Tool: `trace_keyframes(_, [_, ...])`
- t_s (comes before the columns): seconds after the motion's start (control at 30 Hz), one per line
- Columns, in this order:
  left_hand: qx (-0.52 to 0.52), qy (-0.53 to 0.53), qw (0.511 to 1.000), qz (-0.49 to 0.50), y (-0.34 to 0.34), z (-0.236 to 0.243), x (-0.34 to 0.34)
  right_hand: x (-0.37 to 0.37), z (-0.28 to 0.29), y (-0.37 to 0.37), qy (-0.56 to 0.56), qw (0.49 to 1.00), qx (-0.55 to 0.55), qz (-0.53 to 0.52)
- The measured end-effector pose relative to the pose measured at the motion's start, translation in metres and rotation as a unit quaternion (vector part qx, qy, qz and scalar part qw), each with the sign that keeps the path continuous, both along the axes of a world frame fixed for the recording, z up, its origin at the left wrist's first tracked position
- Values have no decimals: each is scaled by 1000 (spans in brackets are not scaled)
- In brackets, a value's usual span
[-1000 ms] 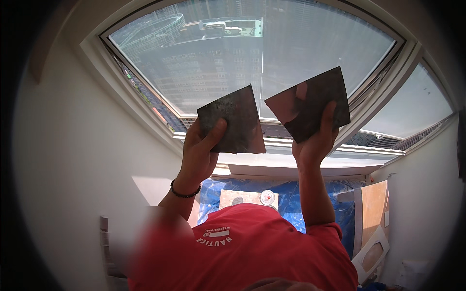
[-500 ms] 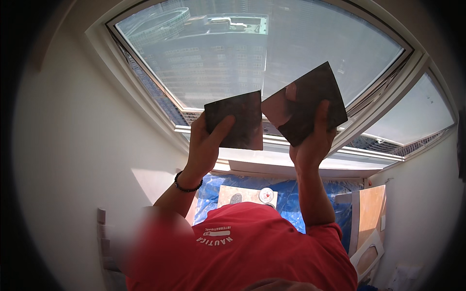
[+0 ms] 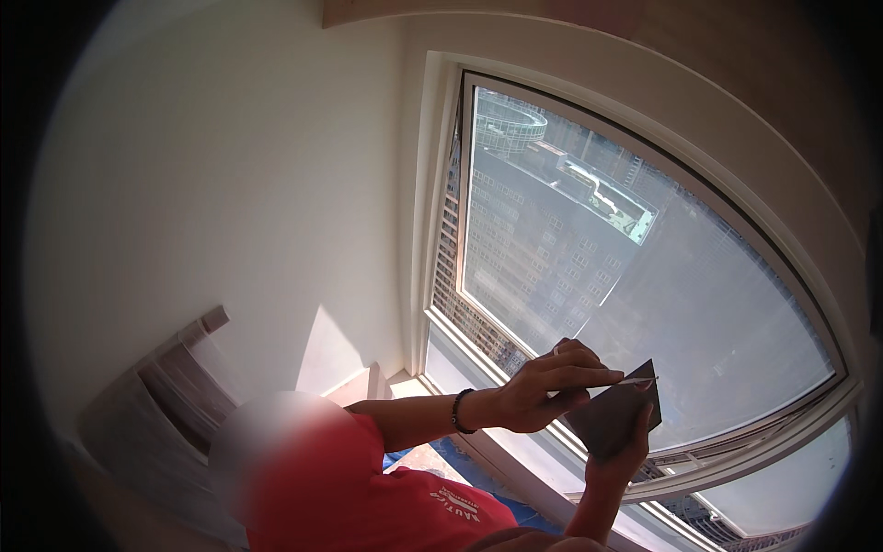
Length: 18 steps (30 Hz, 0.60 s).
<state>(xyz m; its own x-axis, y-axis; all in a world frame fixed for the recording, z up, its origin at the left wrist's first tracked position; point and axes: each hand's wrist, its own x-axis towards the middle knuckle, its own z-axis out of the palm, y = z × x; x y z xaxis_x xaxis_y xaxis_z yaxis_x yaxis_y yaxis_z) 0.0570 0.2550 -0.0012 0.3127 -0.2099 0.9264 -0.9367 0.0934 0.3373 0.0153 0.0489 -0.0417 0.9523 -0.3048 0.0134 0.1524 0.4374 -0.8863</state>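
My left hand (image 3: 543, 391), with a dark beaded bracelet on its wrist, is closed on a thin plate (image 3: 618, 381) seen almost edge-on as a pale strip. My right hand (image 3: 624, 446) grips a dark, thin, square plate (image 3: 607, 419) from below, thumb on its near face. The left hand's plate lies across the upper part of the right hand's plate; whether the two touch I cannot tell. Both hands are raised in front of the window, and part of the dark plate is hidden behind my right thumb.
A large tilted window (image 3: 681, 304) with a pale frame is beyond my hands, buildings outside it. A plain wall (image 3: 248, 184) rises on the left. Something draped in clear sheeting (image 3: 175, 396) stands by it. Blue sheeting (image 3: 469, 465) covers the floor below.
The view has swung left. My hands have come together: the left hand's plate, face-on beside the other before, is now turned edge-on across the right hand's plate.
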Motion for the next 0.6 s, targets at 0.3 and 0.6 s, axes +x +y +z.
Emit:
trace_keyframes(0.3, [249, -23, 968, 31, 31, -42, 28, 47, -6, 37, 7, 984, 148, 97])
trace_keyframes(0.6, [214, 90, 961, 153, 102, -67, 115, 103, 4, 45, -15, 988, 145, -50])
